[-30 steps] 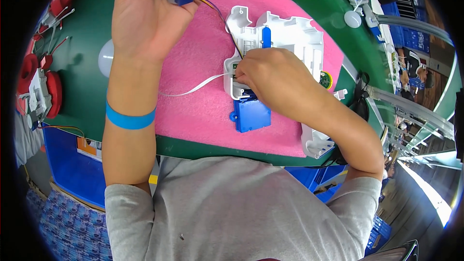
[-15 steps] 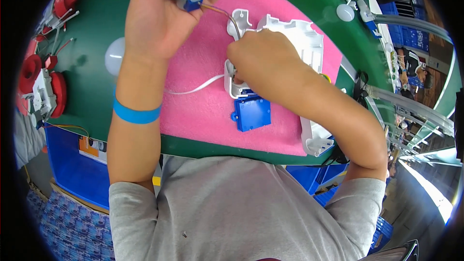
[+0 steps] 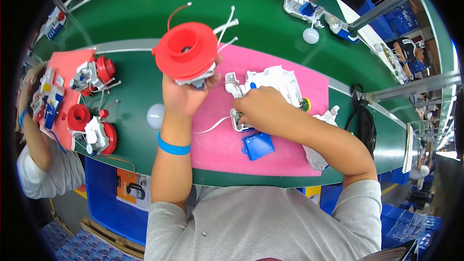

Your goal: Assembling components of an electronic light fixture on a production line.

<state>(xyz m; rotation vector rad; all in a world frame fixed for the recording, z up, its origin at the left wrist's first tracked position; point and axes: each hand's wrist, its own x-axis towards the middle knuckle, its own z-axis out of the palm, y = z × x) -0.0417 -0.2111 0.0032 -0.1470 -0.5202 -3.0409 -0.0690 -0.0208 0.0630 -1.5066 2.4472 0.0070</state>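
Observation:
My left hand [image 3: 182,99], with a blue band on its wrist, is closed around the underside of a red funnel-shaped part with a white base [image 3: 186,50]. Several wires with white connectors stick out of that part. Over the pink mat [image 3: 217,157], my right hand [image 3: 263,108] reaches into an open white plastic housing [image 3: 280,81]. Its fingers are curled, and whatever they hold is hidden. A grey cable [image 3: 233,81] runs at the housing's left end. Below the right hand lies a blue plastic cover [image 3: 259,146]. A white ribbon-like cable [image 3: 212,126] trails left from the housing.
A white dome [image 3: 155,116] sits left of my left wrist. Further left are more red-and-white assemblies [image 3: 96,133] and a co-worker's arm [image 3: 36,135]. Another white shell [image 3: 316,157] lies under my right forearm. A black strap [image 3: 360,121] is at the right.
The view has shifted, showing more of the table's far side. The part in my left hand now shows fully, with its red top in sight. My right hand stays at the housing.

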